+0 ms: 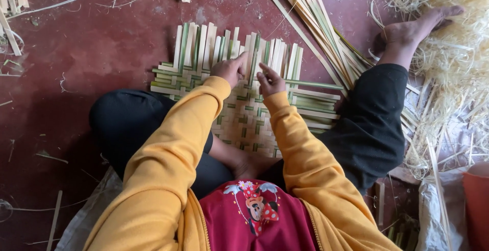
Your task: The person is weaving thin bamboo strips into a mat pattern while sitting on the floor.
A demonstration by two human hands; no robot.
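The woven mat (244,103) lies flat on the dark red floor (91,52), right in front of the seated person and partly tucked under their crossed legs. Taking that mat as the landmark: both hands work at its far edge, near the middle. The left hand (229,69) sits with its fingers bunched around the base of 1 upright strip, pinching or pressing it; from where I stand I cannot tell for sure whether it is truly clamped. The right hand (270,80) is just beside it, fingers curled together on a neighbouring strip, thumb lifted a little.

As for progress, I'd judge the near part of the mat is done: crosswise and lengthwise strips interlace in a tight check from the person's shins up to about the hands. Beyond the hands, the loose strip ends (229,45) stand free like a fringe, with no crosswise strips through them yet, so that far portion looks left to weave. Crosswise ends also stick out on the mat's left and right sides, untrimmed.

To the right of the mat a bundle of long strips (316,27) lies slanting, seemingly the supply. Farther right of the mat, past the person's bare foot (412,29), is a heap of pale shavings (453,67). More scraps lie past the mat's far left corner.
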